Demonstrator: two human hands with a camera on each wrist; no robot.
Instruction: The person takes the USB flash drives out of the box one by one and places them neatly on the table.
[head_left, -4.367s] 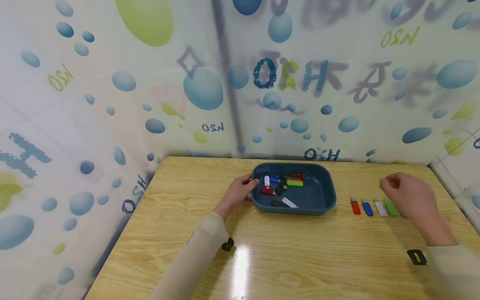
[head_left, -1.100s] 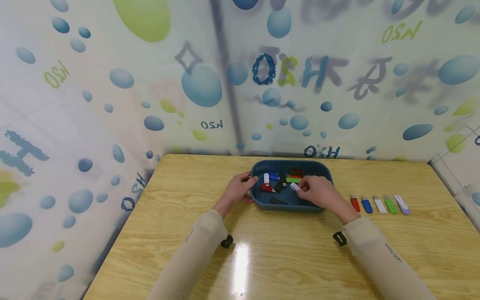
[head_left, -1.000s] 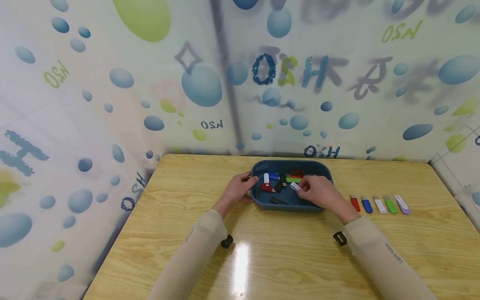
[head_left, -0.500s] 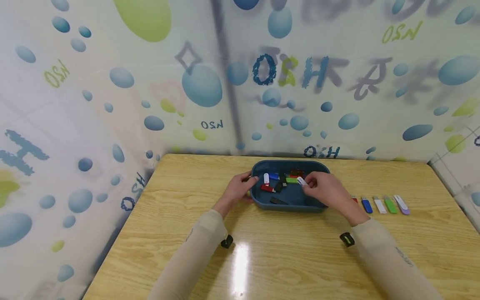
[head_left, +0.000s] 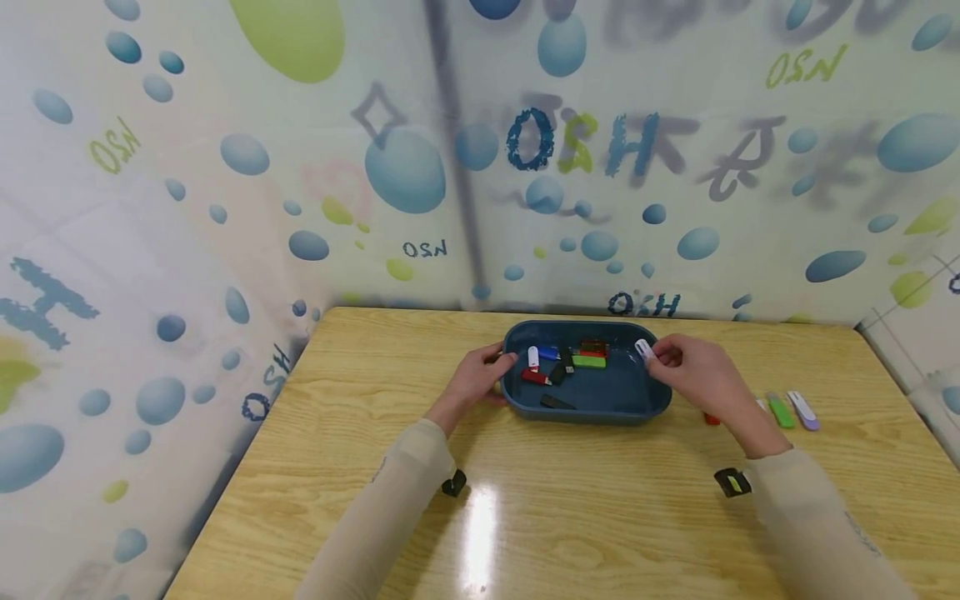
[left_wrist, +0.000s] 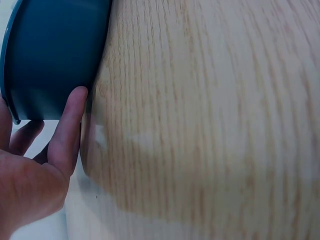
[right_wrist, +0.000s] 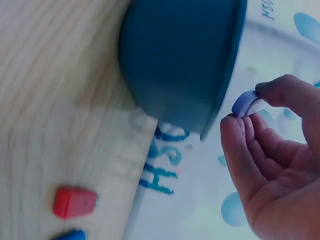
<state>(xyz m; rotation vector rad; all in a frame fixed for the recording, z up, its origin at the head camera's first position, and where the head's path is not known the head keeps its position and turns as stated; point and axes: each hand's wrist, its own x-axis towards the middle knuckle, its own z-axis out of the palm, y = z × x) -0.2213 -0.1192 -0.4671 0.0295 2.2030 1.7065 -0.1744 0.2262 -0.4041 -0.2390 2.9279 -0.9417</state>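
Note:
My left hand (head_left: 478, 377) grips the left end of a dark blue plastic bin (head_left: 630, 385), thumb over the rim and fingers along its outer wall. Between thumb and fingertips, my right hand (head_left: 699, 372) pinches a white and purple USB stick (right_wrist: 243, 103), held above the bin's right rim. Several USB sticks lie in the left half of the bin, among them a white one (head_left: 533, 357), a green one (head_left: 589, 362), a red one (head_left: 536, 378) and a black one (head_left: 557, 402).
Right of the bin, a row of USB sticks lies on the wooden table (head_left: 585, 500): a red one (head_left: 712, 419), a green one (head_left: 781, 411) and a white-purple one (head_left: 804, 411) show. My right arm covers others. A patterned wall covering (head_left: 495, 217) stands behind.
My right hand has set down one white-purple USB stick at the row's right end, picked another from the bin, lifted it and carried it right. My left hand has stayed on the bin.

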